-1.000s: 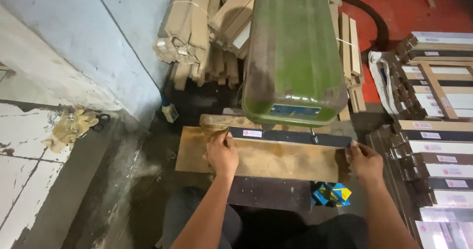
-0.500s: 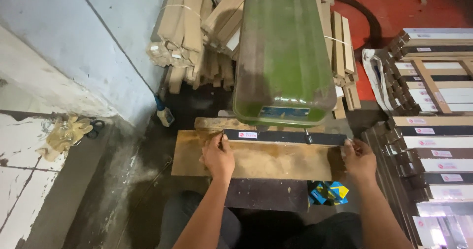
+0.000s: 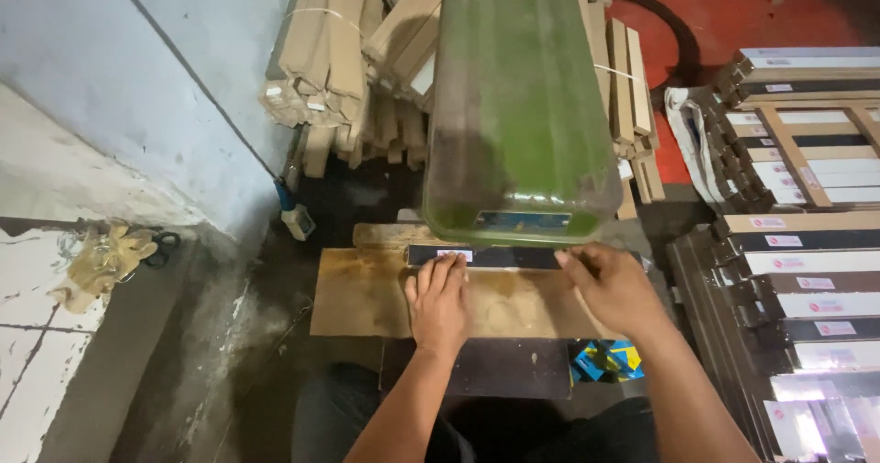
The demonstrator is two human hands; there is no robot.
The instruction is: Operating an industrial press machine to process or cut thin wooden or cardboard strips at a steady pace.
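Head cam — dark strip point(image 3: 500, 257) under both hands' fingertips.

A workshop: green machine point(image 3: 518, 105) (bundled cardboard point(image 3: 339, 60) behind)

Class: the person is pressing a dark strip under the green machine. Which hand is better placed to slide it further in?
Left. The left hand lies flat behind the dark strip, its fingers on its labelled end; the right hand only touches the other end.
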